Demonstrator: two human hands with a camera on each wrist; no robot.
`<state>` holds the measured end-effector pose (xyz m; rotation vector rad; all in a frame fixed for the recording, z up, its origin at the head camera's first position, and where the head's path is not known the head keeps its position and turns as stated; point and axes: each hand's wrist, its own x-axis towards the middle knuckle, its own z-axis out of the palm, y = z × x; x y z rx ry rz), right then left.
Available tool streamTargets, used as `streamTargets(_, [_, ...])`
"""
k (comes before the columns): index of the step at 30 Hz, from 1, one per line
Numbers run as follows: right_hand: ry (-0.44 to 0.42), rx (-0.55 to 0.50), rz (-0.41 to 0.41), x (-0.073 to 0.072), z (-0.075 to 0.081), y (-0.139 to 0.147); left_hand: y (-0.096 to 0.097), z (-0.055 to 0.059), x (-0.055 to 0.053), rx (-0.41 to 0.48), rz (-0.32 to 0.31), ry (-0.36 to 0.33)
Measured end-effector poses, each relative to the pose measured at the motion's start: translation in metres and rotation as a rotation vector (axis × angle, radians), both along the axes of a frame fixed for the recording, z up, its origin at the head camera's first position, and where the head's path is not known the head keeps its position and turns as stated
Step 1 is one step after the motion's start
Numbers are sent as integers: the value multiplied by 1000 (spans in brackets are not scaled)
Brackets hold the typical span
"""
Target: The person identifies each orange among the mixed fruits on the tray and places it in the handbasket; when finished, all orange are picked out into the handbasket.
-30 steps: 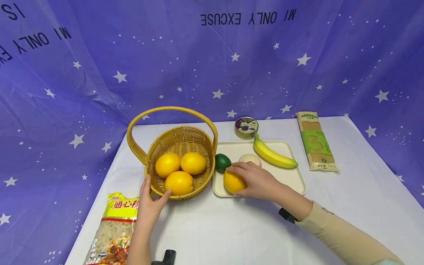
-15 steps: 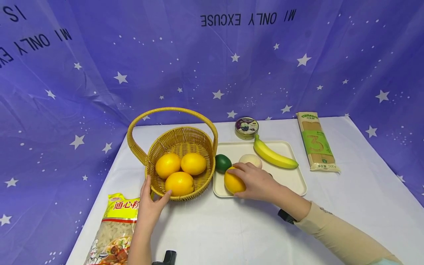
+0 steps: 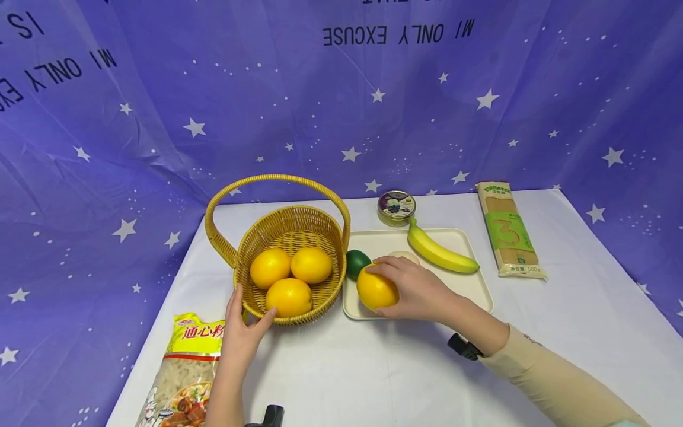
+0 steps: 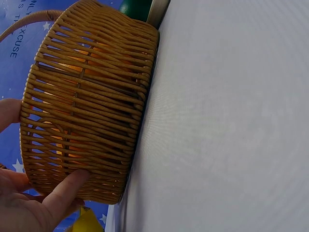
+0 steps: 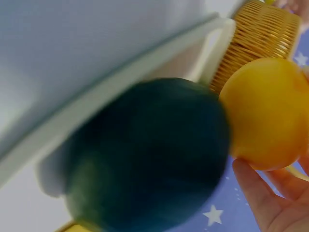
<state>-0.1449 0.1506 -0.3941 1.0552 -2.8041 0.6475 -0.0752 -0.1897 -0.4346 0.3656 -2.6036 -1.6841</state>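
My right hand (image 3: 418, 290) grips a yellow lemon (image 3: 376, 289) over the left part of a cream tray (image 3: 464, 290). In the right wrist view, fingers and thumb wrap the lemon's far side, while a large dark green fruit (image 5: 149, 154) fills the foreground. A green fruit (image 3: 356, 264) lies at the tray's left end, beside the wicker basket (image 3: 290, 220). Three lemons (image 3: 289, 298) sit inside that basket. My left hand (image 3: 244, 329) rests against its front left, thumb at the rim and fingers spread along the outer wall (image 4: 87, 121).
A banana (image 3: 440, 252) and a partly covered pale round item (image 3: 405, 256) lie on the tray. Behind stands a round tin (image 3: 396, 207). A noodle pack (image 3: 507, 231) lies at right, a pasta bag (image 3: 184, 367) at front left. The basket's tall handle (image 3: 277, 177) arches upward.
My right hand has shifted slightly left and up with the lemon, which now shows larger and covers more of the pale round item. My left hand and the basket have stayed put.
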Motion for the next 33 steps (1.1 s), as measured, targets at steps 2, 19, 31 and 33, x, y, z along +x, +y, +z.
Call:
streamTargets(2, [-14, -39, -1, 1, 6, -1, 0, 0, 0, -2, 1, -2])
streamTargets(19, [-79, -334, 48, -16, 50, -64, 1, 2, 3, -14, -2, -10])
streamTargets(31, [-183, -394, -60, -51, 47, -136, 0, 2, 1, -16, -4, 5])
streamTargets(33, [-185, -382, -84, -59, 44, -146, 0, 2, 1, -19, -6, 1])
